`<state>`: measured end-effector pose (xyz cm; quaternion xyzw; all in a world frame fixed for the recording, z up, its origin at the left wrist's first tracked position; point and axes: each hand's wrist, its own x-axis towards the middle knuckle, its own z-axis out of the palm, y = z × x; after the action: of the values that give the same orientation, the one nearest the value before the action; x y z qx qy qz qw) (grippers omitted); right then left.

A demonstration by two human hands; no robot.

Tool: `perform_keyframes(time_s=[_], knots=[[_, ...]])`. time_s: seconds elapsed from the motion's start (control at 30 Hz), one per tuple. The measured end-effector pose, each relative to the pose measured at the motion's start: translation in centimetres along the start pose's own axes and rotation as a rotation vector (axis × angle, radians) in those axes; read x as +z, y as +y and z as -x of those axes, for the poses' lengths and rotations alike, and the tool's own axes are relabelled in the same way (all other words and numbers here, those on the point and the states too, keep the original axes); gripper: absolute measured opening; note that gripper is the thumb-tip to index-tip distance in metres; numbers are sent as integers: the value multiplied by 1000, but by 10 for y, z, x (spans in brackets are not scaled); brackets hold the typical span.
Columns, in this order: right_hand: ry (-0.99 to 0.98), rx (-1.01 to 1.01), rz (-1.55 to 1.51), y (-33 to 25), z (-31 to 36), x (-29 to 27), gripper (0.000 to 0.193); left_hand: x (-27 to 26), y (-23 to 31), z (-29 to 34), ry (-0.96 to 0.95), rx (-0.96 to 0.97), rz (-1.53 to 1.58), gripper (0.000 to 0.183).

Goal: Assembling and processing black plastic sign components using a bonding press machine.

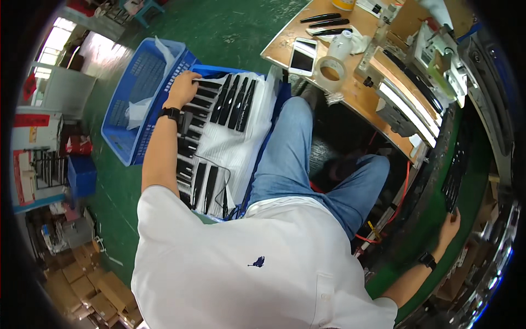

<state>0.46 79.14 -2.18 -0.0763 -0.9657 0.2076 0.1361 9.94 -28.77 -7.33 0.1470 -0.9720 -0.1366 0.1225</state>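
My left hand (183,88) reaches out to the left into a blue crate (219,70). The crate is lined with white foam sheet (230,148) and holds rows of long black plastic strips (233,101). The fingers curl over a strip at the far left end of the rows. A black watch sits on that wrist. My right hand (449,226) stretches to the lower right, over a green conveyor belt (422,230), and grips the near end of a black strip (455,175) lying along the belt. My legs in blue jeans sit between crate and bench.
A second blue crate (137,98) with white sheet stands left of the first. The wooden bench (356,93) carries a phone (303,55), a tape roll (331,70), more black strips (329,23) and a metal jig (416,82). Cardboard boxes (93,285) lie lower left on the green floor.
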Motion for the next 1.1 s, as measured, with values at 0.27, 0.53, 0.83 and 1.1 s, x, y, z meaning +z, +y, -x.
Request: perform_keyframes(time_s=[0.27, 0.53, 0.83, 1.1], knots=[[-152, 136, -108, -127, 44, -33, 42, 3, -5, -51, -578, 148, -188, 30], [-116, -211, -242, -243, 25, -19, 33, -17, 11, -32, -420, 504, -371, 23], [-229, -555, -347, -398, -69, 41, 39, -65, 210, -45, 55, 440, 175, 29], [68, -771, -288, -383, -69, 17, 31, -47, 439, -88, 243, 940, 355, 29]])
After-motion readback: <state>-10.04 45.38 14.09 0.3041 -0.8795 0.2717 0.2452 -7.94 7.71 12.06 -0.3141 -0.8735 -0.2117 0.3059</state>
